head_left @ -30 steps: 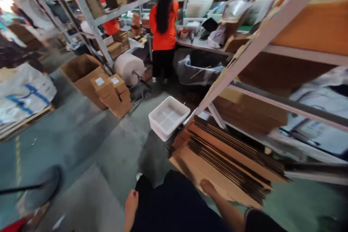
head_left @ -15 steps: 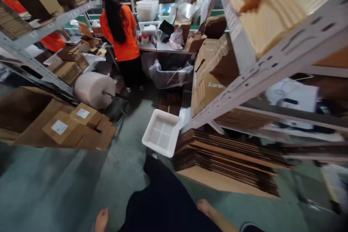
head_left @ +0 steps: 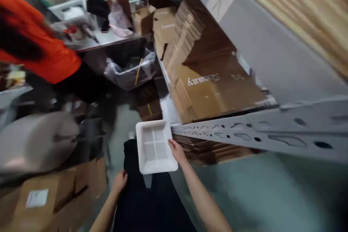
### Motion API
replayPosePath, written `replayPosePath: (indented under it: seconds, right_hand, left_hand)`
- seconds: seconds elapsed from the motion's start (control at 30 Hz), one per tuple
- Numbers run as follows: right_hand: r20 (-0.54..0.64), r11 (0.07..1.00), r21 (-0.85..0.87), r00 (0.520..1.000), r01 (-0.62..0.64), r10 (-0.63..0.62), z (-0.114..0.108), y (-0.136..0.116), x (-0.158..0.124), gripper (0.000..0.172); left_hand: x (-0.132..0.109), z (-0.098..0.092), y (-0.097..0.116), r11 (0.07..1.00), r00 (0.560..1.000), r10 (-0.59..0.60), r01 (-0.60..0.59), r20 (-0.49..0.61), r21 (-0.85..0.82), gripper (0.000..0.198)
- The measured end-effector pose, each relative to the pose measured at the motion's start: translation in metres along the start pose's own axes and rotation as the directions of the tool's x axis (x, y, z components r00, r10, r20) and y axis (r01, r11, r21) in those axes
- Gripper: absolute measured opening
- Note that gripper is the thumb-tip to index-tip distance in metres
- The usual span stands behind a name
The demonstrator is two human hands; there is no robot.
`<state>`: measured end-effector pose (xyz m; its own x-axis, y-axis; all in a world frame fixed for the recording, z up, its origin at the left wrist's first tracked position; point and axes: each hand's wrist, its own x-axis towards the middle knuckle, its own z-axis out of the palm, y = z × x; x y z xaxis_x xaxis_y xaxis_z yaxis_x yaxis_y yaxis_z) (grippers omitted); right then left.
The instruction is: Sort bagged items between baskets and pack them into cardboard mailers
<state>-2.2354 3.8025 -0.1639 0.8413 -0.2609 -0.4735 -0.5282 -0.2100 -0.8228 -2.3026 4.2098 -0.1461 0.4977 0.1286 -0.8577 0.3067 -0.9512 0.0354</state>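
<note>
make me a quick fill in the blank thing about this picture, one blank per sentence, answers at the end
Only the ____ hand touches the white basket.
The co-worker's top is coloured ____.
The thin strip by the clear plastic liner is coloured ____.
The lettering on the brown carton is coloured ____.

Missing words: right; orange; yellow; white.

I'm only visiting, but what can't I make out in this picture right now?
All in the head view:
- White basket: its own base hides its underside; the right hand covers part of its rim, so the grip is unclear.
- Left hand: its curled fingers hide the palm.
- Person in orange: the left edge cuts off the head.
- Carton label: too blurred to read.
- Lined bin: shadow obscures the contents.
</note>
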Motion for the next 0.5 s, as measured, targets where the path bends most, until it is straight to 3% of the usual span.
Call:
replayPosePath:
  seconds: [0.17,0.3,0.4,0.5]
  right_hand:
    - [-0.168,0.994,-0.028,0.981,-0.106,0.100,0.022,-0.021,0.063,0.047]
    - [-0.171,0.962,-0.166,0.967,-0.218,0.190,0.042,-0.027,0.159,0.033]
    - [-0.189,0.886,-0.318,0.938,-0.337,0.289,0.056,-0.017,0.244,0.029]
    - [-0.265,0.746,-0.429,0.861,-0.509,0.435,0.065,0.005,0.317,0.036]
  left_hand:
    - [0.113,-0.062,0.049,0.971,0.994,0.051,-0.073,0.101,0.228,0.056]
    - [0.187,-0.085,0.077,0.954,0.985,-0.063,0.012,0.160,0.299,0.071]
    - [0.219,-0.096,0.080,0.945,0.980,-0.072,0.008,0.186,0.327,0.077]
    - [0.234,-0.106,0.073,0.935,0.985,-0.031,-0.031,0.168,0.352,0.074]
